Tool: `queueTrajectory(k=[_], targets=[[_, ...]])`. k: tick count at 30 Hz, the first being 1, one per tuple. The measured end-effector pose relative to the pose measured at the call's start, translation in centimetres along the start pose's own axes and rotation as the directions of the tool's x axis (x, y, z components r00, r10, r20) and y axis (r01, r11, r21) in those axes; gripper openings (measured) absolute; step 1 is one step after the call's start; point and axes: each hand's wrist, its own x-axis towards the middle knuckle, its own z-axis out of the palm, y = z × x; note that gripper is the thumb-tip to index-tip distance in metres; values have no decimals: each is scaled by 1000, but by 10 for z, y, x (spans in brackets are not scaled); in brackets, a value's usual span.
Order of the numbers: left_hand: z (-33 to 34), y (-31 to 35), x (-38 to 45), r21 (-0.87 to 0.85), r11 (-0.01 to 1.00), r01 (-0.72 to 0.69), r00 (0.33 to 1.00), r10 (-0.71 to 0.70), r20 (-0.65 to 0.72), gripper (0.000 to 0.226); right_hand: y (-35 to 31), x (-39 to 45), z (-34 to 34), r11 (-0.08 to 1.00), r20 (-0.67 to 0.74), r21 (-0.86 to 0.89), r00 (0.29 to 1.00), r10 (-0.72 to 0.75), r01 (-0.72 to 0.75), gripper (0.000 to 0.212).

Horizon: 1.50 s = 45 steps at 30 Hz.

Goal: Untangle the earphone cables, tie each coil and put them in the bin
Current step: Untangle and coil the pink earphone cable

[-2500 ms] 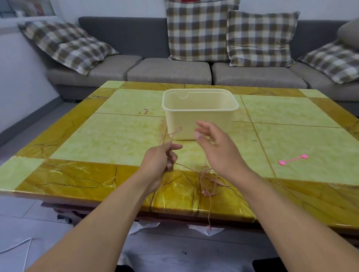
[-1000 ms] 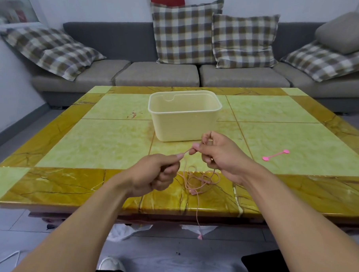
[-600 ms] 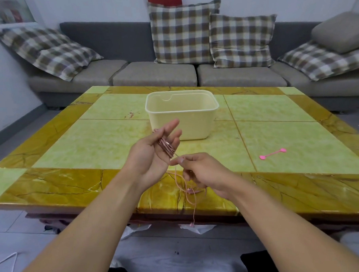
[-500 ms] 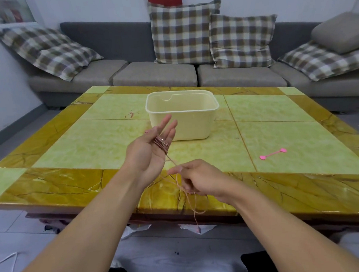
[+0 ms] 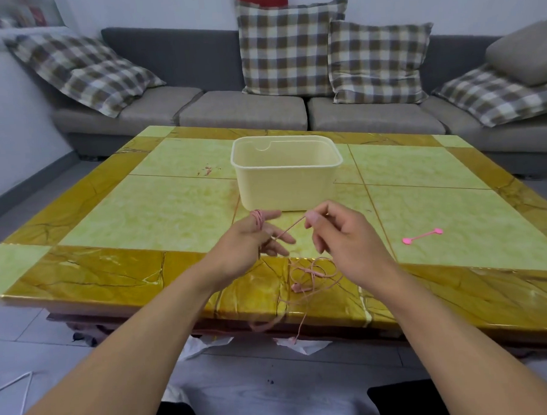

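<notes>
Several turns of earphone cable [image 5: 257, 219] already wrap my left hand [image 5: 251, 241]; right hand [image 5: 339, 235] pinches the strand, slack on worktop [image 5: 159, 209] edge, so winding continues, I judge.

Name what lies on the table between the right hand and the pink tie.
Nothing: the head view shows bare green table between the right hand and the pink tie.
</notes>
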Motion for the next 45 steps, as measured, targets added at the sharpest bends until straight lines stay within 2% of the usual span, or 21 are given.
queueTrajectory(k=[3, 6, 7, 9, 11, 14, 17, 19, 21, 23, 24, 26, 30, 32, 33, 35, 37, 39, 41, 43, 45], targets=[[4, 3, -5, -55, 992, 115, 980, -105, 167, 36, 1, 0, 0, 1000, -85, 6, 996, -30, 31, 20], [6, 10, -8, -185, 953, 242, 905, -153, 398, 67, 2, 5, 0, 999, -157, 28, 987, -23, 28, 20], [7, 12, -8, -227, 933, 278, 876, -149, 459, 71, 3, 6, -1, 999, -174, 46, 985, -10, 18, 19], [10, 16, -9, -317, 889, 329, 837, -119, 534, 64, 7, 10, -2, 994, -179, 105, 983, 45, -26, 19], [13, 17, -10, -406, 847, 344, 824, -66, 562, 49, 12, 12, 1, 976, -115, 189, 984, 136, -112, 20], [19, 21, -11, -540, 794, 279, 877, 17, 479, 32, 17, 10, 10, 918, 97, 275, 958, 270, -286, 23], [21, 26, -7, -678, 724, 127, 980, 13, 198, 33, 16, 4, 19, 886, 273, 248, 906, 325, -392, 24], [17, 27, -2, -714, 701, 0, 999, 24, 24, 36, 14, -1, 24, 919, 358, 132, 882, 306, -373, 21], [11, 18, 5, -641, 759, -117, 992, 55, -116, 36, 10, -6, 27, 951, 442, 9, 854, 274, -310, 21], [4, 6, 9, -383, 909, -166, 974, 91, -205, 42, 6, -9, 26, 969, 486, -53, 842, 236, -241, 20], [2, 1, 8, -202, 965, -165, 968, 119, -219, 45, 4, -9, 24, 976, 491, -62, 845, 211, -207, 20], [-1, -7, 5, 81, 987, -138, 972, 151, -179, 44, 1, -9, 18, 987, 462, -4, 875, 144, -161, 21], [-2, -8, -1, 145, 989, -5, 1000, 5, -4, 32, 1, -1, 1, 982, 243, 102, 961, 129, -158, 21], [0, -2, -6, 216, 976, 17, 994, -40, 98, 45, 4, 2, -4, 979, 126, 131, 982, 138, -154, 21], [2, 2, -8, 209, 977, 36, 984, -71, 163, 59, 7, 4, -4, 979, 74, 138, 987, 140, -149, 22], [6, 8, -12, 38, 991, 128, 937, -134, 322, 79, 11, 5, -1, 975, 3, 162, 988, 152, -150, 21], [10, 15, -15, -149, 962, 228, 871, -133, 472, 76, 13, 7, 2, 958, -28, 235, 984, 177, -166, 18], [14, 19, -15, -321, 905, 278, 838, -66, 542, 63, 15, 10, 4, 925, -22, 317, 974, 227, -209, 13], [18, 23, -14, -508, 829, 235, 886, 32, 463, 54, 15, 10, 6, 890, 47, 346, 953, 300, -297, 13], [21, 30, -13, -620, 778, 105, 968, 62, 242, 45, 15, 7, 11, 874, 147, 290, 921, 362, -390, 16], [24, 32, -9, -645, 764, -10, 999, 32, 24, 40, 11, 1, 18, 881, 263, 196, 889, 376, -431, 17]])
